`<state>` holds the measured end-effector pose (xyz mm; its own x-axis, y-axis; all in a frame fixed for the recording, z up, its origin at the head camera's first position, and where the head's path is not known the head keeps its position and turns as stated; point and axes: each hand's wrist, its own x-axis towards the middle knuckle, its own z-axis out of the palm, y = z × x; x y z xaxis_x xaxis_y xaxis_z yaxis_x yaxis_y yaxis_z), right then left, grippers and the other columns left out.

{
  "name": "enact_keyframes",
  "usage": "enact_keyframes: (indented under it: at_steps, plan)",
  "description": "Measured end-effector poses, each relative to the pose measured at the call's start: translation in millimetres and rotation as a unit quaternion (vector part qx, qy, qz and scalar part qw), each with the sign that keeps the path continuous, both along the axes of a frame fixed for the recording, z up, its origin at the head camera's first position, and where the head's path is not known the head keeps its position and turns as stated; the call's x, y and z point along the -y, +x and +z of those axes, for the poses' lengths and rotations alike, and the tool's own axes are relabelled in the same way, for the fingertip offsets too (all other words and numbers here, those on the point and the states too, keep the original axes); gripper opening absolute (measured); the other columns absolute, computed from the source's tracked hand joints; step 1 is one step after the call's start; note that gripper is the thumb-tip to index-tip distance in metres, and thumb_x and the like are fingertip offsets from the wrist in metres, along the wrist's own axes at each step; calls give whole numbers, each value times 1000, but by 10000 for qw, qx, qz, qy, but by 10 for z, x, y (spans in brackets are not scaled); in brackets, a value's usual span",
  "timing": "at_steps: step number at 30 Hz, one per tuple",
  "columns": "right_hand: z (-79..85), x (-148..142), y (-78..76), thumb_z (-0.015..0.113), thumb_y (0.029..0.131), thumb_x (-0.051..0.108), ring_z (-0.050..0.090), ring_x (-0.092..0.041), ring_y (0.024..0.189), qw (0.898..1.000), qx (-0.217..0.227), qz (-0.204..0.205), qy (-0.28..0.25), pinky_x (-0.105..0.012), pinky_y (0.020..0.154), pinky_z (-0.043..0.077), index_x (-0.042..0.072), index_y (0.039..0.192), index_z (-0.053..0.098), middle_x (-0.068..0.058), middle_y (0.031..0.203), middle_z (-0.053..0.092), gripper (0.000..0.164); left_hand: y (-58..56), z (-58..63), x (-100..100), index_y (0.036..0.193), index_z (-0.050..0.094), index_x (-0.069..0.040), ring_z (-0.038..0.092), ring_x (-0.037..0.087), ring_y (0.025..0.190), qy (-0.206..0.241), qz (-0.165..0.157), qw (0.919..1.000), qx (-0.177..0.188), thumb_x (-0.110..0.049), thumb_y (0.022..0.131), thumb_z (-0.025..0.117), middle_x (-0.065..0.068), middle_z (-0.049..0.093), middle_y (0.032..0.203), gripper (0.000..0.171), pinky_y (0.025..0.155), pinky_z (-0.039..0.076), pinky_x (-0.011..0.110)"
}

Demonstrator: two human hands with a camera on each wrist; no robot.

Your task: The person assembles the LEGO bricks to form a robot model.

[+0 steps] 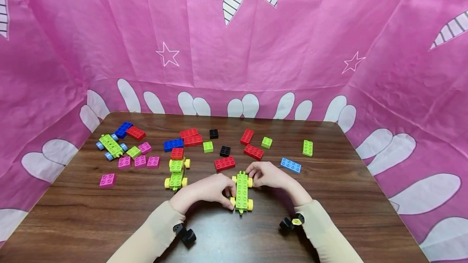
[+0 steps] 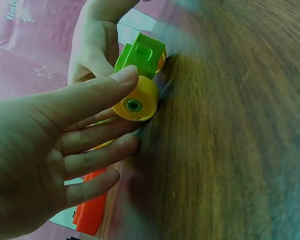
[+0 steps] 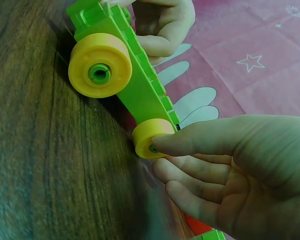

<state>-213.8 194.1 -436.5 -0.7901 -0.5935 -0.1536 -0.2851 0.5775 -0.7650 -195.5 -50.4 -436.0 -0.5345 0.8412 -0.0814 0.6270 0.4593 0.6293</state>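
A green toy car base (image 1: 242, 190) with yellow wheels stands lengthwise between my hands, its studs facing up. My left hand (image 1: 215, 188) holds its left side, with the thumb against the near yellow wheel (image 2: 146, 97). On the opposite side, my right hand (image 1: 268, 173) grips the far right wheel (image 3: 152, 131), thumb on the outer face and fingers curled below. Left of the left hand is a second yellow-wheeled car (image 1: 177, 181), carrying a green brick (image 1: 176, 165) and, at its far end, a red brick (image 1: 177, 153).
Several red bricks (image 1: 224, 163), black bricks (image 1: 225, 151) and green bricks (image 1: 267, 142) lie beyond the hands. A light-blue brick (image 1: 291, 164) is at right. Pink bricks (image 1: 107, 180) and a blue-wheeled green car base (image 1: 111, 145) sit at left. Pink cloth (image 1: 219, 60) surrounds the wooden table (image 1: 347, 198).
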Motion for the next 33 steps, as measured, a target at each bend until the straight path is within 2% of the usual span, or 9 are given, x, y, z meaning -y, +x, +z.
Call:
enact_keyframes:
  at_steps: [8, 13, 18, 23, 27, 33]
  plan:
    - [-44, 10, -1, 71, 79, 0, 59, -12, 79, 10000, 18, 14, 1, -22, 68, 52, 1, 110, 61, -5, 93, 64, 33, 9, -10, -7, 85, 67, -14, 59, 2, 76, -29, -17, 10000, -35, -28, 74, 83, -5, 66, 82, 23, 71, 47, 16]
    - [-67, -12, 9, 71, 80, 3, 60, -12, 82, 10000, 27, 42, -29, -22, 70, 52, 1, 111, 61, -6, 95, 65, 33, 5, 6, 19, 89, 68, -13, 60, 5, 80, -71, -103, 9999, 75, -26, 76, 83, -4, 67, 85, 24, 74, 47, 16]
    - [-71, -75, 41, 71, 82, 10, 61, -17, 91, 9998, -26, 128, -156, -24, 78, 52, 1, 115, 60, -10, 105, 65, 37, 16, 67, 84, 98, 69, -10, 62, 7, 85, -217, -165, 9992, 283, -25, 80, 79, -3, 68, 94, 26, 78, 49, 19]
    - [-82, -116, 81, 72, 84, 21, 59, -25, 106, 9995, -187, 98, -235, -33, 86, 51, 3, 125, 54, -13, 121, 61, 48, 27, 180, 187, 106, 68, -10, 64, 8, 91, -225, -90, 9992, 315, -24, 85, 74, -1, 70, 102, 26, 83, 51, 22]
    - [-114, -103, 118, 75, 83, 31, 55, -26, 115, 9991, -287, 156, -258, -40, 93, 48, 5, 135, 46, -11, 131, 54, 65, 36, 305, 293, 112, 66, -8, 64, 12, 96, -27, 84, 9999, 137, -23, 88, 70, 3, 69, 107, 28, 87, 51, 28]
    - [-139, -32, 197, 81, 75, 37, 49, -23, 120, 9971, -587, 351, -334, -42, 99, 44, 7, 140, 40, -6, 136, 49, 82, 53, 503, 460, 113, 67, -11, 63, 12, 100, 394, 341, 9974, -495, -28, 91, 66, 1, 69, 110, 28, 90, 51, 33]
